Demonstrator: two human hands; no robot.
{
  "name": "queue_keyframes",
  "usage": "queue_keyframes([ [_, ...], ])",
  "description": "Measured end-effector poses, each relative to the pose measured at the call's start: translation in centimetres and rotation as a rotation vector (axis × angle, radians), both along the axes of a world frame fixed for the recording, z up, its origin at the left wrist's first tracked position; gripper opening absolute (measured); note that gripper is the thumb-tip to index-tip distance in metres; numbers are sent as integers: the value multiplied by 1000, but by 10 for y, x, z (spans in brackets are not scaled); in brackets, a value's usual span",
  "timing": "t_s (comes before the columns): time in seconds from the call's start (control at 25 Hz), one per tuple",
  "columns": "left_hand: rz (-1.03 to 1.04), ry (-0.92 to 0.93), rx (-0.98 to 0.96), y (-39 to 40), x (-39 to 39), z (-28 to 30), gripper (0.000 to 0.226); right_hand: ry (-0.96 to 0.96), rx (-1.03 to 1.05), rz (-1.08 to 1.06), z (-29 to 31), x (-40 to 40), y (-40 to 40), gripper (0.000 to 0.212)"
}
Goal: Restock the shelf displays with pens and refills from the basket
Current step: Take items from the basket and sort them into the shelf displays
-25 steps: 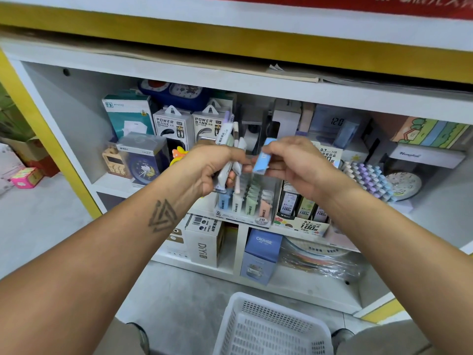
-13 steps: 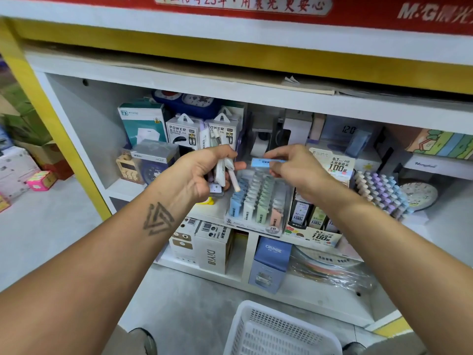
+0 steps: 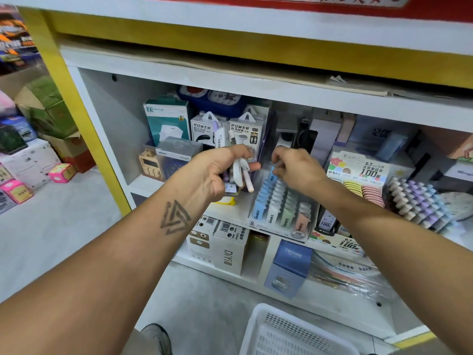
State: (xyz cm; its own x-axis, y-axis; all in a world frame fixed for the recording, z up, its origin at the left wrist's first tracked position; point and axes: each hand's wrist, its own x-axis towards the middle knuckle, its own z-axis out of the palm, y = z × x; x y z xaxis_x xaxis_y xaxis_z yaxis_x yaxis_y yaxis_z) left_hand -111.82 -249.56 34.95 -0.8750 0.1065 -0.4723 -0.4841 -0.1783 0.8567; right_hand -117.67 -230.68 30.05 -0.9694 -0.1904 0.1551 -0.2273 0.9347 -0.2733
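left hand: we've got it wrapped round a bunch of pens, fingers curled tight, tips sticking out above and below the fist. Basically a holding spot, so our other hand can feed the shelf one piece at a time.

right hand: fingertips pinched on a blue refill case, held right at the back end of the blue row in the display tray. Looks to us like it's going into that row because the colour matches.

display tray: sits on the middle shelf, front end at the shelf's front edge. Rows run front to back in blue, white, green and pink, so every colour faces the shopper.

basket: white, on the floor below the shelf's front edge, close enough to reach down into. It's cut off by the bottom of the frame, so we can't tell what's left inside.

hard to see: our right hand covers most of the blue case, so whether it's already seated in the slot is anyone's guess. How many pens are in the bunch, can't count them either, the fist hides the middle. The power bank boxes behind are half blocked by the pens.
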Motion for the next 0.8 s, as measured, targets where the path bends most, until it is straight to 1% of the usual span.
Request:
queue_keyframes([
  [0.04, 0, -3, 6, 0, 0, 0, 13, -4, 4, 6, -1, 0, -1, 15],
  [0.28, -5, 1, 39, -1, 2, -1, 13, 37, -50, 69, -9, 1, -4, 17],
  [0.44, -16, 1, 33, 1, 2, 0, 13, -2, 20, 55, -13, 3, -4, 17],
  [0.52, -24, -1, 31, 2, 2, -1, 12, -36, 60, 38, -9, 4, -4, 27],
  [0.56, -29, -2, 35, 3, 1, 0, 10, -40, 21, 31, -5, 5, -4, 27],
  [0.6, -35, -2, 45, 5, 1, -1, 8, -39, -96, 18, 1, 9, -3, 24],
  [0.64, -42, -1, 58, 7, 0, -1, 6, -69, -306, -7, 9, 14, -2, 19],
  [0.72, -67, -2, 71, 12, -1, -2, 5, -235, -847, -34, 25, 30, 1, 12],
  [0.76, -98, -5, 76, 15, -1, -3, 6, -315, -1026, -20, 33, 39, 4, 14],
  [0.8, -138, -9, 88, 18, 1, -4, 6, -362, -1110, -2, 38, 46, 7, 18],
])
